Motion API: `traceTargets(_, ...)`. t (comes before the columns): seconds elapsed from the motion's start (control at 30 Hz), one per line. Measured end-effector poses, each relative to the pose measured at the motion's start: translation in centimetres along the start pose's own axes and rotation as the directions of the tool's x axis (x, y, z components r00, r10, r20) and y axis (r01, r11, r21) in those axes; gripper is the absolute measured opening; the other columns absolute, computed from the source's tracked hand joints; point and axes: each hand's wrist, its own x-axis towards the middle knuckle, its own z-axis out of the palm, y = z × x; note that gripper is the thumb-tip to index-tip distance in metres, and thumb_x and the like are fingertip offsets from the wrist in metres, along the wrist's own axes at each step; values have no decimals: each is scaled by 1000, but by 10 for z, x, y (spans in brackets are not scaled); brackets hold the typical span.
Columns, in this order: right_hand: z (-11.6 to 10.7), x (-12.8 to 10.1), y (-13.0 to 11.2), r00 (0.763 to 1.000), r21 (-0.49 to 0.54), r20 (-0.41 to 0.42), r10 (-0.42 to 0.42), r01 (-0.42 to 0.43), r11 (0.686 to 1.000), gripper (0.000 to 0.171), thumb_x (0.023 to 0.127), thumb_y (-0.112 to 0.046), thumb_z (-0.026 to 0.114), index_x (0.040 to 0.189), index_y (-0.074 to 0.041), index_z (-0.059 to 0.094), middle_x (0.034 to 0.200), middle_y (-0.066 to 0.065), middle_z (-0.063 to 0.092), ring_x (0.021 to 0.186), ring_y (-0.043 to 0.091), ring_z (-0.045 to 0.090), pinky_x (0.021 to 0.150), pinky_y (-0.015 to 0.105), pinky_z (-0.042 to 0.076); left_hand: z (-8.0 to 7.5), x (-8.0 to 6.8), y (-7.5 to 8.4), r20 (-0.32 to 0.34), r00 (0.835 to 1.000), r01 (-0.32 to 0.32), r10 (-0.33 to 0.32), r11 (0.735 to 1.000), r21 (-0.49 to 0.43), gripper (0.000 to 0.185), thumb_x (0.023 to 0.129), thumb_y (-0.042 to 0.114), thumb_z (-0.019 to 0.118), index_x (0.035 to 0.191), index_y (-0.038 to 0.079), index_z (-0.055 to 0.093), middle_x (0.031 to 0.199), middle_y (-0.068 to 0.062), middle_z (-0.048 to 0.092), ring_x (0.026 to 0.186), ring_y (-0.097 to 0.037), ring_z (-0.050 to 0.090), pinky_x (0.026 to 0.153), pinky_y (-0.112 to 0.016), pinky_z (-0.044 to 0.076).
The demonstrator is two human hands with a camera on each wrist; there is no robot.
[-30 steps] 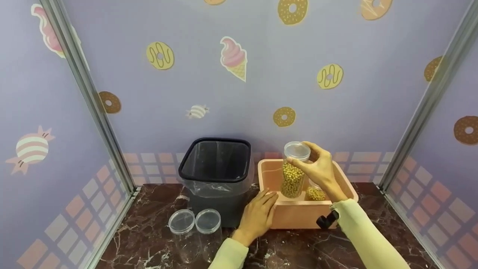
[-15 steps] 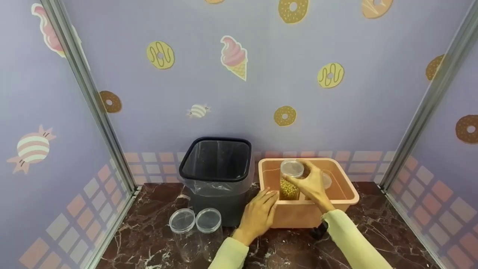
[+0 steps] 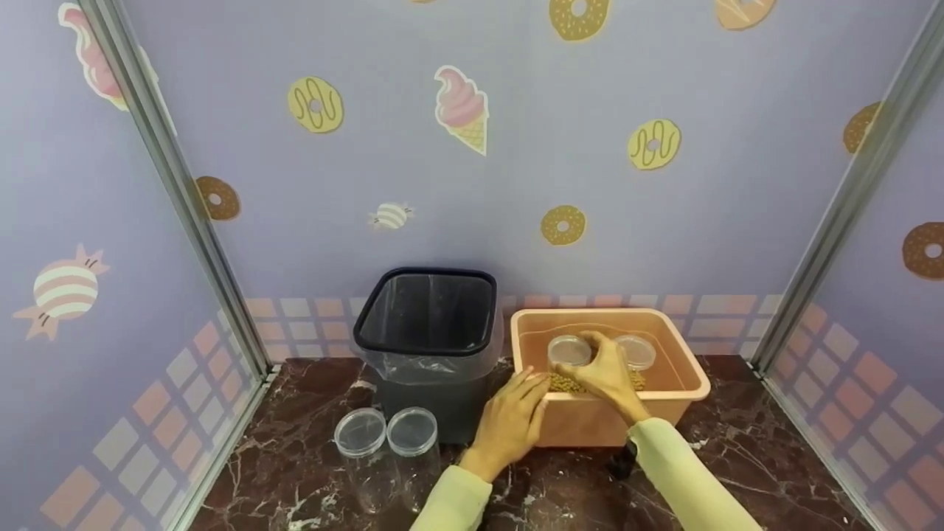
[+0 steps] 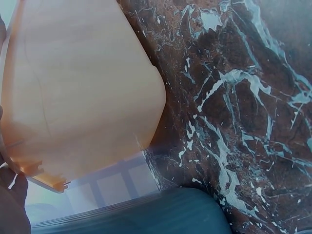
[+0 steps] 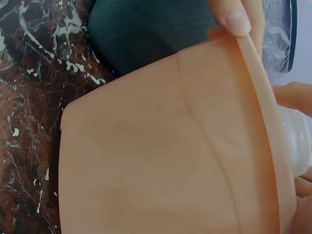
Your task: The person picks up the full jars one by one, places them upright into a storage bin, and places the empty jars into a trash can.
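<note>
A peach plastic tub [image 3: 590,314] stands on the marble table [image 3: 310,413], right of a black bin [image 3: 428,324]. Two clear lidded jars of yellow beans stand inside it. My right hand [image 3: 596,363] reaches over the front rim and grips the left jar [image 3: 568,352] near its lid; the other jar [image 3: 637,353] stands just right of it. My left hand [image 3: 512,420] rests with straight fingers against the tub's front left corner. The right wrist view shows the tub wall [image 5: 161,161], a left fingertip [image 5: 234,19] on its rim, and a bit of the held jar [image 5: 298,141].
Two empty clear lidded jars [image 3: 359,442] [image 3: 413,435] stand side by side at the front left, before the bin. The bin has a clear liner [image 3: 413,369]. Patterned walls close in the table on three sides. The left wrist view shows the tub wall [image 4: 83,97] and bare marble [image 4: 234,122].
My right hand has lowered the jar of beans from above the tub down into it, beside the other jar. The left hand has stayed on the tub's corner.
</note>
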Motion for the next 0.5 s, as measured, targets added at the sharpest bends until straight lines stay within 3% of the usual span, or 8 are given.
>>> traceTargets(0.17,0,-1,2,999,-45,20,35,-34,998,85,72,-28,98,139,9,62,134,30,68,120,44,68,105,57,59,-1,0,1,8,1000,6,-6,1000,-7,32,108,21,60,133,6,74,137,-5,74,139,-26,63,120,-43,51)
traceTargets(0.5,0,1,3,1000,-43,19,23,-22,999,84,72,-28,99,138,9,62,131,29,70,121,45,67,108,57,57,1,0,0,3,1000,17,-17,1000,-24,33,108,19,59,134,5,73,136,-6,74,139,-26,63,120,-44,51)
